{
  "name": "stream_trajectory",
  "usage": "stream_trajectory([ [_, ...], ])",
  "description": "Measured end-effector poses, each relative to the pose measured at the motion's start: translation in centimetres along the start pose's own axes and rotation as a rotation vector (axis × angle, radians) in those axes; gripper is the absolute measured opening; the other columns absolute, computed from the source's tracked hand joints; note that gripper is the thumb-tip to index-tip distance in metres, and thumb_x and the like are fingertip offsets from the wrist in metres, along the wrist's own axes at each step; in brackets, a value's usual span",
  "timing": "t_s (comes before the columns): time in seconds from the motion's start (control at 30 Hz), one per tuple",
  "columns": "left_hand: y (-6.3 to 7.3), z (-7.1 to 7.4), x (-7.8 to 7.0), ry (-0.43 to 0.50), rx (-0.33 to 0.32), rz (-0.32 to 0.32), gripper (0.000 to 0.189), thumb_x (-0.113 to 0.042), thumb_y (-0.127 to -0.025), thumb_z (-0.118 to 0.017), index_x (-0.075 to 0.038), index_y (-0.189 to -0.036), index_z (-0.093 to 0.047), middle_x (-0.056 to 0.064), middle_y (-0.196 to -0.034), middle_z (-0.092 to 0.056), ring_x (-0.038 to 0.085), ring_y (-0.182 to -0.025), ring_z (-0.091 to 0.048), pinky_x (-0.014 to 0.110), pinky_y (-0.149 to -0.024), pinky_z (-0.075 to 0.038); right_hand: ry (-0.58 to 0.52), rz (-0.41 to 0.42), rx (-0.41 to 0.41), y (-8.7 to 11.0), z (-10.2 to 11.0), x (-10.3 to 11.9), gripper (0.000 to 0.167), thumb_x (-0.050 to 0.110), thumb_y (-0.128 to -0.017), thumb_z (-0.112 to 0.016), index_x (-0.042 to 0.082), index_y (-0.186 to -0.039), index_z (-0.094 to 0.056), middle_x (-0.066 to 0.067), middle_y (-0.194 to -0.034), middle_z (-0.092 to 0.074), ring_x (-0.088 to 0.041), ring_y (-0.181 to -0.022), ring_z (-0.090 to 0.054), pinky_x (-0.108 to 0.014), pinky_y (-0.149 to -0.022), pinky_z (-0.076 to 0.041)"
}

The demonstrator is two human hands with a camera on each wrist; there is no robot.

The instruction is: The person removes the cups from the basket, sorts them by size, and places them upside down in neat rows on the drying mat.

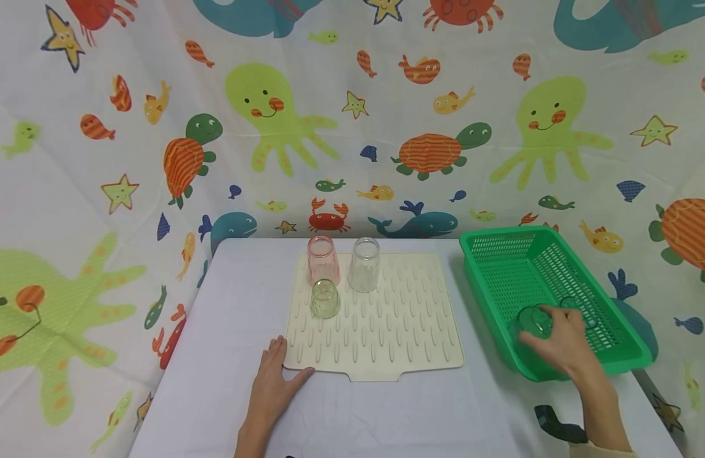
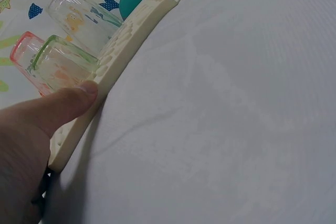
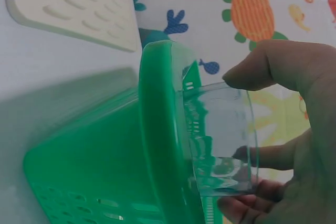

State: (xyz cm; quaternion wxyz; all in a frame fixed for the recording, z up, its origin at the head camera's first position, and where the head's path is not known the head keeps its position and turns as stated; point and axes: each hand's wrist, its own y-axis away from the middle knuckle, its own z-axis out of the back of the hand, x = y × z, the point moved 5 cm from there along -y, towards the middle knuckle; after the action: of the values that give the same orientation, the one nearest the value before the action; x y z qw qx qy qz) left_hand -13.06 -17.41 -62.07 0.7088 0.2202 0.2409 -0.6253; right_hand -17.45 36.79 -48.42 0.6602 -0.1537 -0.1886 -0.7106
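My right hand (image 1: pixel 564 340) reaches into the green basket (image 1: pixel 495 299) and grips a clear glass (image 3: pixel 220 140). In the right wrist view its thumb lies on one side of the glass, with fingers round the other. A second glass (image 1: pixel 578 312) stands in the basket, partly hidden by the hand. My left hand (image 1: pixel 270 388) rests at the near left corner of a cream draining board (image 1: pixel 398 318), its thumb (image 2: pixel 73 103) on the board's edge. On the board's left half stand a pink glass (image 1: pixel 322 261), a taller clear glass (image 1: pixel 364 264) and a short green glass (image 1: pixel 325 299).
A white cloth covers the table (image 1: pixel 215 318). Behind it hangs a curtain (image 1: pixel 352 140) with sea-animal prints. The basket stands at the table's right side, beside the board. A dark strap (image 1: pixel 558 426) hangs by my right wrist.
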Motion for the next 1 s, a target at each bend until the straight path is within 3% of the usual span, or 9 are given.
stream_trajectory([
  [0.13,0.0,0.0,0.0,0.005,0.0,0.005,0.104,-0.055,-0.08,-0.079,0.007,-0.151,-0.035,0.023,-0.161,-0.033,0.039,-0.153,-0.024,0.051,-0.13,-0.017,-0.013,0.009,-0.076,0.1,0.4,0.2,0.083,0.037,-0.088,-0.067,-0.019,-0.141,-0.035,-0.048,-0.136,-0.028,-0.061,-0.121,-0.031,-0.078,-0.083,-0.042],
  [0.27,0.0,0.0,0.0,0.004,0.005,0.012,0.104,-0.056,-0.08,-0.078,0.007,-0.151,-0.035,0.022,-0.161,-0.033,0.039,-0.153,-0.023,0.052,-0.129,-0.017,-0.024,0.016,-0.167,0.2,0.9,0.4,0.081,0.036,-0.087,-0.067,-0.018,-0.14,-0.038,-0.043,-0.131,-0.037,-0.057,-0.115,-0.04,-0.073,-0.08,-0.044],
  [0.43,0.0,0.0,0.0,0.005,0.005,0.006,0.103,-0.055,-0.08,-0.078,0.007,-0.151,-0.035,0.023,-0.161,-0.033,0.04,-0.153,-0.024,0.052,-0.129,-0.017,-0.059,-0.002,-0.223,0.4,1.3,0.8,0.084,0.038,-0.089,-0.065,-0.015,-0.147,-0.032,-0.041,-0.131,-0.033,-0.052,-0.107,-0.049,-0.067,-0.075,-0.049],
  [0.6,0.1,0.0,0.0,0.004,0.005,0.001,0.104,-0.056,-0.08,-0.078,0.007,-0.151,-0.035,0.023,-0.161,-0.033,0.04,-0.153,-0.024,0.052,-0.13,-0.017,-0.099,0.025,-0.295,0.7,1.8,1.6,0.083,0.034,-0.089,-0.065,-0.01,-0.151,-0.029,-0.039,-0.135,-0.034,-0.05,-0.106,-0.049,-0.065,-0.075,-0.047],
  [0.87,0.2,0.0,0.0,-0.001,0.007,0.006,0.104,-0.058,-0.08,-0.077,0.007,-0.151,-0.036,0.023,-0.161,-0.033,0.039,-0.153,-0.025,0.052,-0.129,-0.018,-0.175,0.112,-0.486,0.8,2.0,3.1,0.077,0.022,-0.083,-0.072,-0.003,-0.149,-0.039,-0.027,-0.134,-0.047,-0.036,-0.103,-0.052,-0.037,-0.076,-0.04],
  [1.0,0.2,0.1,-0.1,0.003,0.007,0.009,0.104,-0.058,-0.08,-0.077,0.007,-0.151,-0.035,0.022,-0.161,-0.033,0.038,-0.153,-0.024,0.051,-0.13,-0.017,-0.226,0.126,-0.543,0.7,1.8,3.8,0.077,0.02,-0.079,-0.078,-0.002,-0.145,-0.044,-0.023,-0.131,-0.053,-0.01,-0.1,-0.049,-0.022,-0.08,-0.038],
])
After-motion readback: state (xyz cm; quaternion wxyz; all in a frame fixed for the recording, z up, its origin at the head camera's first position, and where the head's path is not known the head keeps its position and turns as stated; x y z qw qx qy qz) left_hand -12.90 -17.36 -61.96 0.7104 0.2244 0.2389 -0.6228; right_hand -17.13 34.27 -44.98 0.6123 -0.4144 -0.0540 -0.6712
